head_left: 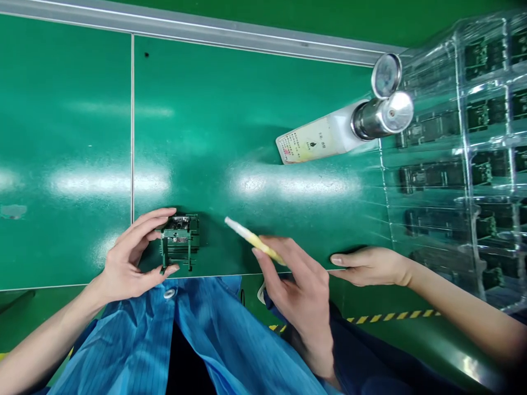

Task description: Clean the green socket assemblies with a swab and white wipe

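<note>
My left hand (132, 255) is wrapped around a small dark green frame-like part (180, 241) near the table's front edge, its fingers along the far side and the thumb at the near end. Bits of metal show in the top of the part. To the right of it, my right hand (298, 291) pinches a slim yellow stick (254, 239) with a pale, whitish end, like a brush or pen; its exact kind I cannot make out. The pale end points left and away from me, toward the green part but apart from it.
A white dispenser bottle (315, 140) with a metal top and flipped-up lid (386, 75) stands at back right. Clear plastic trays (461, 181) holding several dark green parts are stacked at right. Another person's hand (366, 265) rests at the front edge of the green table (230, 109).
</note>
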Motion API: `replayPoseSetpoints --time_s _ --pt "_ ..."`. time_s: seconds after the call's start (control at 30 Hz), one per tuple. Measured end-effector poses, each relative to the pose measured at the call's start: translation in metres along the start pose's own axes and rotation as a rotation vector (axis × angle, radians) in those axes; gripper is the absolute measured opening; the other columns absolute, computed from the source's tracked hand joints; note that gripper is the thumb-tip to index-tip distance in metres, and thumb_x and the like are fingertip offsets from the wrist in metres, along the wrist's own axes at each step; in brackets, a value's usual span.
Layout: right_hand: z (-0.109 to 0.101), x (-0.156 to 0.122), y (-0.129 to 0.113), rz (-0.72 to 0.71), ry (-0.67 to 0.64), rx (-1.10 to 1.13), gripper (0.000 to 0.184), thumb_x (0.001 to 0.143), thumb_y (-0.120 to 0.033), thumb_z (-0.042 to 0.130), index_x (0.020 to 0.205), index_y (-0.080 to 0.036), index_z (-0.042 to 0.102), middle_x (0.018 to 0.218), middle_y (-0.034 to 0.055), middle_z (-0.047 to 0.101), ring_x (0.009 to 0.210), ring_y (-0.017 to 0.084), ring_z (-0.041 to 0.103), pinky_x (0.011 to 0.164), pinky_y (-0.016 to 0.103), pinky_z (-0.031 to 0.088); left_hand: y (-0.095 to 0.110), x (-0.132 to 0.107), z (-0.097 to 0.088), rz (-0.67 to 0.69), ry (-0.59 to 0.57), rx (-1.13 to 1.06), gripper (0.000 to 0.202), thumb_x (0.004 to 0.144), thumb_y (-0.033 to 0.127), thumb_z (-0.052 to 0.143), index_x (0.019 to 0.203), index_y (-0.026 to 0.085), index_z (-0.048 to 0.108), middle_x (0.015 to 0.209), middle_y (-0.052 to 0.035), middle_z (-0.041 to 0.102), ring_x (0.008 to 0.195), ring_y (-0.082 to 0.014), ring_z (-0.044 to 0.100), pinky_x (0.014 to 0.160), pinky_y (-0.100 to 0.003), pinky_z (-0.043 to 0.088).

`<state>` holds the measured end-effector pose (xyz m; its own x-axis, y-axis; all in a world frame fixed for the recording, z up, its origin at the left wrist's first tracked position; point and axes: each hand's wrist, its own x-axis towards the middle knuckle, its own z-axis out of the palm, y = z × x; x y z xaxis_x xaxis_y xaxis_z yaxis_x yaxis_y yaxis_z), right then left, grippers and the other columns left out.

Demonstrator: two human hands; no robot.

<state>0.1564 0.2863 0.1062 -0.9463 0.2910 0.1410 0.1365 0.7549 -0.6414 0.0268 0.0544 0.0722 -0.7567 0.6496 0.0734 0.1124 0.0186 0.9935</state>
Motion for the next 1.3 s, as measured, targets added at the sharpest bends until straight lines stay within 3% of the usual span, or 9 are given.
replayPoseSetpoints --time_s 0.17,0.5,0.87,1.3 --pt "-0.01 -0.011 -0.014 -0.144 -0.062 0.019 0.019 0.092 -0.01 0.056 0.104 -0.021 0.066 0.096 0.0073 0.068 0.072 0.017 0.064 0.062 0.033 0.053 -0.004 0.002 -0.002 0.066 0.043 0.089 0.066 0.07 0.013 0.08 0.13 0.022 0.055 0.128 -0.0154 0.059 0.124 -0.0297 0.054 0.098 -0.042 0.053" --pt "0.026 0.007 -0.037 -0.374 -0.008 -0.136 0.018 0.094 -0.006 0.05 0.095 -0.013 0.067 0.089 0.0087 0.069 0.079 0.019 0.06 0.062 0.031 0.048 -0.005 0.001 -0.002 0.113 0.089 0.159 0.067 0.068 0.017 0.082 0.13 0.023 0.056 0.127 -0.0143 0.06 0.122 -0.0298 0.055 0.098 -0.045 0.053" --pt "0.036 0.007 -0.043 -0.404 0.01 -0.189 0.013 0.094 -0.008 0.054 0.096 -0.009 0.067 0.09 0.0105 0.068 0.081 0.02 0.059 0.064 0.031 0.047 -0.006 0.005 -0.002 0.198 0.078 0.136 0.069 0.067 0.013 0.082 0.131 0.019 0.056 0.127 -0.0161 0.06 0.12 -0.0285 0.056 0.086 -0.036 0.06" --pt "0.032 0.014 -0.045 -0.347 -0.07 -0.164 0.015 0.095 -0.009 0.054 0.091 -0.013 0.067 0.092 0.0084 0.066 0.075 0.015 0.054 0.064 0.029 0.046 -0.01 0.006 -0.006 0.257 0.04 0.162 0.072 0.065 0.014 0.083 0.132 0.015 0.056 0.127 -0.018 0.06 0.12 -0.0305 0.057 0.09 -0.04 0.058"
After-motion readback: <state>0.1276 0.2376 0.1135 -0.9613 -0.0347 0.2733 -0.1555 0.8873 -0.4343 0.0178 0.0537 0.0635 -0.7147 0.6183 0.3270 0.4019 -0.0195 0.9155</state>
